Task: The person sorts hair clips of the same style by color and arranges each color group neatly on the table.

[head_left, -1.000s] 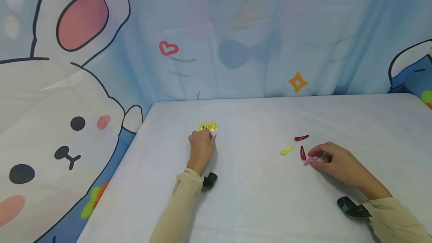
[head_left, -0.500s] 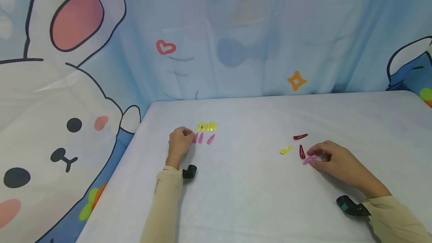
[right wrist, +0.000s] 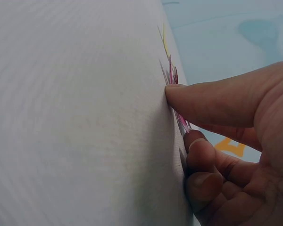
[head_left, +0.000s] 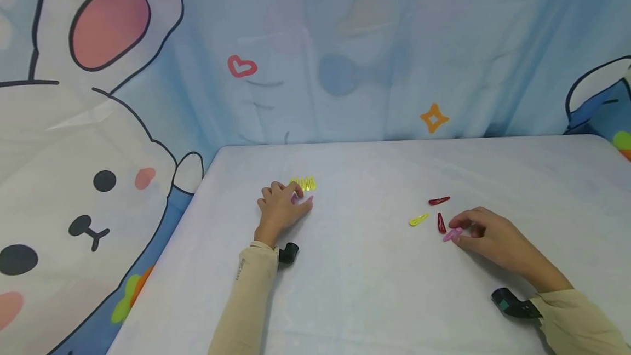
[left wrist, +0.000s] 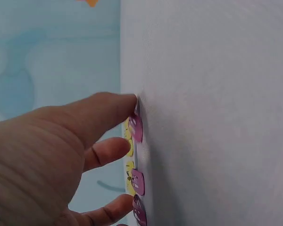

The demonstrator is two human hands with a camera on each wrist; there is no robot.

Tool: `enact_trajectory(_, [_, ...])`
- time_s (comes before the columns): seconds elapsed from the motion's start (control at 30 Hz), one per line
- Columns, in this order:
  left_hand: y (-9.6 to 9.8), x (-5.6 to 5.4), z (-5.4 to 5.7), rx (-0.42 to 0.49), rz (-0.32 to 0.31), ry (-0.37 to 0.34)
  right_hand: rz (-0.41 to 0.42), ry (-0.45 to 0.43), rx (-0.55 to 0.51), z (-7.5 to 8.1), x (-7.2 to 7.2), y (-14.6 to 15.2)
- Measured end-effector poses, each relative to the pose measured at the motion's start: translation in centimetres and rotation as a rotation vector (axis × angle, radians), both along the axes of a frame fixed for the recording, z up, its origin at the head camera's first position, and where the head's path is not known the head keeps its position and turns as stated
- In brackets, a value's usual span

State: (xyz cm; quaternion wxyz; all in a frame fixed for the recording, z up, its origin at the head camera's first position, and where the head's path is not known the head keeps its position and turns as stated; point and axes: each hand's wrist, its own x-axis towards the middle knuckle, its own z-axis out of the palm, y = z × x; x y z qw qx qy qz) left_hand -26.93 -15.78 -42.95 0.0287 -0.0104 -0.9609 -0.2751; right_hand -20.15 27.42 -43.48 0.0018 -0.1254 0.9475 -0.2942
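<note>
In the head view my left hand [head_left: 278,211] is over a row of pink hair clips [head_left: 294,199], its thumb and fingers spread. The left wrist view shows the thumb tip at one pink clip [left wrist: 136,128], with other pink clips [left wrist: 137,181] between the spread fingers. Behind them stands a row of several yellow hair clips [head_left: 309,183], partly covered by the fingers. On the right, my right hand [head_left: 495,240] pinches a pink hair clip [head_left: 452,234] between thumb and index finger, at the tabletop. Close by lie two red hair clips [head_left: 441,223] and one yellow hair clip [head_left: 418,219].
A white cloth covers the table [head_left: 365,267]. Beyond its back edge hangs a blue printed curtain [head_left: 365,70], with a large rabbit figure [head_left: 59,141] at the left. Each wrist carries a small black camera [head_left: 512,303].
My left hand first moved left, uncovering the pink clips beside the yellow row, then came back right over them with its thumb and fingers spread. The right hand has stayed on its pink clip.
</note>
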Motion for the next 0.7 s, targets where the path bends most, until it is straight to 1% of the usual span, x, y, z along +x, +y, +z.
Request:
enact_trajectory(0.17, [0.1,0.1,-0.1,-0.01,0.025,0.038,0.003,0.013,-0.001,0.0,0.1,-0.1])
enact_trajectory(0.23, [0.1,0.0,-0.1,-0.004,0.04,0.046,0.003,0.017,0.001,0.0,0.0,0.0])
enact_trajectory(0.3, [0.1,-0.1,-0.1,0.011,0.057,0.04,0.003,0.019,0.0,0.0,0.0,0.0])
enact_trajectory(0.4, [-0.4,-0.2,-0.2,0.082,0.1,0.036,0.0,0.018,-0.001,-0.1,0.0,0.1])
enact_trajectory(0.5, [-1.5,-0.3,-0.1,0.199,0.156,0.015,-0.001,0.013,-0.004,-0.2,0.1,0.1])
enact_trajectory(0.53, [-2.0,-0.2,-0.1,0.231,0.164,0.008,0.0,0.013,-0.004,-0.2,0.1,0.1])
enact_trajectory(0.6, [-2.9,-0.1,0.1,0.279,0.159,-0.012,0.0,0.01,-0.003,-0.1,0.1,0.0])
enact_trajectory(0.7, [-3.9,-0.1,0.1,0.292,0.099,-0.035,-0.006,0.008,0.006,0.0,0.0,-0.2])
